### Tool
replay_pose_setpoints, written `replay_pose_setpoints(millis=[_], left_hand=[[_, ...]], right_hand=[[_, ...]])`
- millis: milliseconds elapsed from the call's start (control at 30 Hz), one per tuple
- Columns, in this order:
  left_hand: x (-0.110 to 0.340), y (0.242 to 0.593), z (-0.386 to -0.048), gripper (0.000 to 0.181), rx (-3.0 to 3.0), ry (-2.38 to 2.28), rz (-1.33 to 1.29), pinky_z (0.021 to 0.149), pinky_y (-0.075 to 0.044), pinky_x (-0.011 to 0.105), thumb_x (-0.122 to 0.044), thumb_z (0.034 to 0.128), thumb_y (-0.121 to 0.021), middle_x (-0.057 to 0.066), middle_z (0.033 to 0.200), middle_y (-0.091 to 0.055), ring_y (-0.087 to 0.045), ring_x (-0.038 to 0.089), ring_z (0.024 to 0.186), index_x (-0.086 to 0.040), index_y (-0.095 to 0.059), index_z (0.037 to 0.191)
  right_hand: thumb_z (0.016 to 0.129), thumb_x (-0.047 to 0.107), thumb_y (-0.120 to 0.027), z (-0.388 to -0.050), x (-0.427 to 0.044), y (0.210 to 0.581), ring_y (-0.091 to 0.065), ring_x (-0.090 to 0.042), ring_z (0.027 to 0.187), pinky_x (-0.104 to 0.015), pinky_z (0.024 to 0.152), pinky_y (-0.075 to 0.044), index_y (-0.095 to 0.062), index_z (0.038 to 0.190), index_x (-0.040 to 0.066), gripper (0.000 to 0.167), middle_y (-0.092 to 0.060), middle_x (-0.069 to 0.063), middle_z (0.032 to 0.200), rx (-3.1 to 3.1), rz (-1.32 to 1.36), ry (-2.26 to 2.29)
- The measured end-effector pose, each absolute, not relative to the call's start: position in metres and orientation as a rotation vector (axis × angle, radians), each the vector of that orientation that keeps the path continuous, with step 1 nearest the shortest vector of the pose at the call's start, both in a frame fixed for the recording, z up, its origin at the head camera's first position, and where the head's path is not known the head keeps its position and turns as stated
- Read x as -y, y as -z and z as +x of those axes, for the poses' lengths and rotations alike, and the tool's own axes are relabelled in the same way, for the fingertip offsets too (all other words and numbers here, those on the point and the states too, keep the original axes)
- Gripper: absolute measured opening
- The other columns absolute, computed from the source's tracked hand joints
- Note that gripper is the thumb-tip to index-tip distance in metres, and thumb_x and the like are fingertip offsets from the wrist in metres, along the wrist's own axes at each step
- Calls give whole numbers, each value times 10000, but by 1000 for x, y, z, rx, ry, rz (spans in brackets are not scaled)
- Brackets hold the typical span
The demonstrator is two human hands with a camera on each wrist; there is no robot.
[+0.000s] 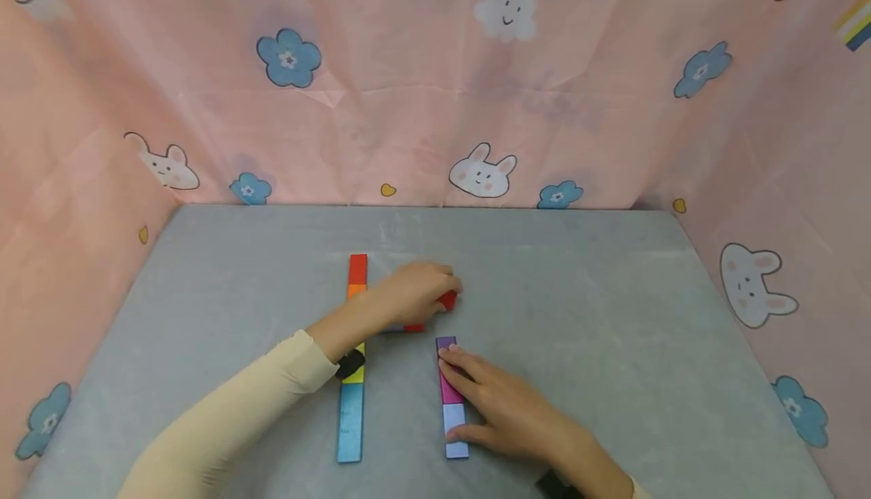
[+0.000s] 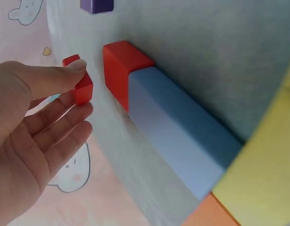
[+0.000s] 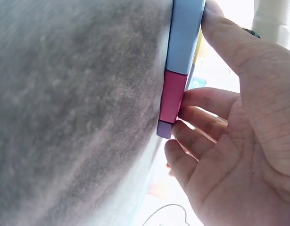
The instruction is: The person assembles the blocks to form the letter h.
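Observation:
My left hand (image 1: 416, 293) pinches a small red block (image 2: 84, 88) between thumb and fingers, above the table. Close by lies a crossbar of a light blue block (image 2: 170, 127) ending in a red block (image 2: 123, 63), partly hidden under the left arm in the head view. My right hand (image 1: 506, 408) rests its fingertips and thumb on a short row: a purple block (image 1: 445, 342), a magenta block (image 1: 452, 391) and a light blue block (image 1: 455, 450). Its fingers are only slightly bent along the row.
To the left runs a longer row with a red block (image 1: 358, 268), an orange block (image 1: 357, 289), a yellow block (image 1: 354, 376) and a blue block (image 1: 350, 423); the left forearm crosses over it. A grey table (image 1: 612, 317) is enclosed by a pink patterned cloth (image 1: 381, 128).

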State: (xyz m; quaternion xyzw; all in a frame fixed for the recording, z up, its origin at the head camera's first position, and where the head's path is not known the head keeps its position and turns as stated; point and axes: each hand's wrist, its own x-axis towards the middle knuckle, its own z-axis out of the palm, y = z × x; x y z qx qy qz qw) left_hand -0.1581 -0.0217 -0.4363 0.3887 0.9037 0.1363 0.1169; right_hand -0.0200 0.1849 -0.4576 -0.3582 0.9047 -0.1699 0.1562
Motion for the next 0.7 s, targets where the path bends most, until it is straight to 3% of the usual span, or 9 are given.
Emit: replay_pose_setpoints(millis=[433, 700], left_hand=[[43, 445, -141, 279, -2666, -403, 1213, 917, -625, 349, -169, 966, -783, 26, 1100, -742, -683, 201, 968, -133, -756, 1242], [43, 446, -138, 308, -2644, -409, 1252, 1005, -615, 371, -189, 976, -776, 23, 1183, -760, -705, 209, 1054, -148, -748, 1280]], right_hand=[[955, 611, -687, -20, -187, 459, -486, -295, 1526, -504, 1180, -509, -448, 1610, 86, 873, -413, -85, 1697, -2604, -1049, 488], [968, 639, -646, -20, -188, 459, -501, -283, 1514, -496, 1169, -520, -456, 1607, 96, 860, -435, -81, 1684, -2622, -1082, 476]])
